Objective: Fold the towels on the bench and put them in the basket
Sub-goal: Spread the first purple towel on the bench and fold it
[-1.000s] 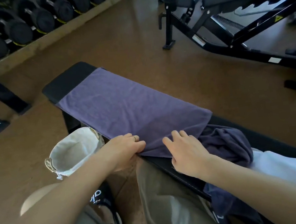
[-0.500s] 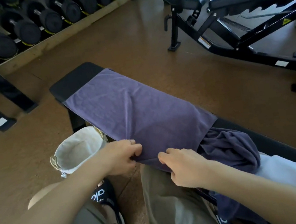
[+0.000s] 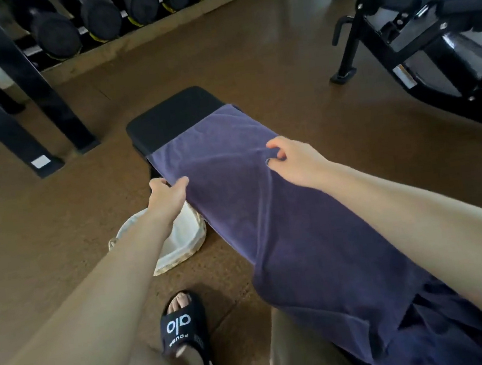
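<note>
Both bare forearms reach forward, nearly straight at the elbow. The left grip [image 3: 167, 193] has its thumb on top and its fingers curled under, pinching cloth. The right grip [image 3: 290, 160], level with it and well apart, has thumb and curled fingers pinching cloth, knuckles up.

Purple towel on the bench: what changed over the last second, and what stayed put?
Both hands carried the near end forward along the bench. The left hand grips the purple towel at its left edge, the right hand pinches the right side, both now well up its length. The towel's far end still lies flat short of the bench end, and the basket is still on the floor left of the bench.
</note>
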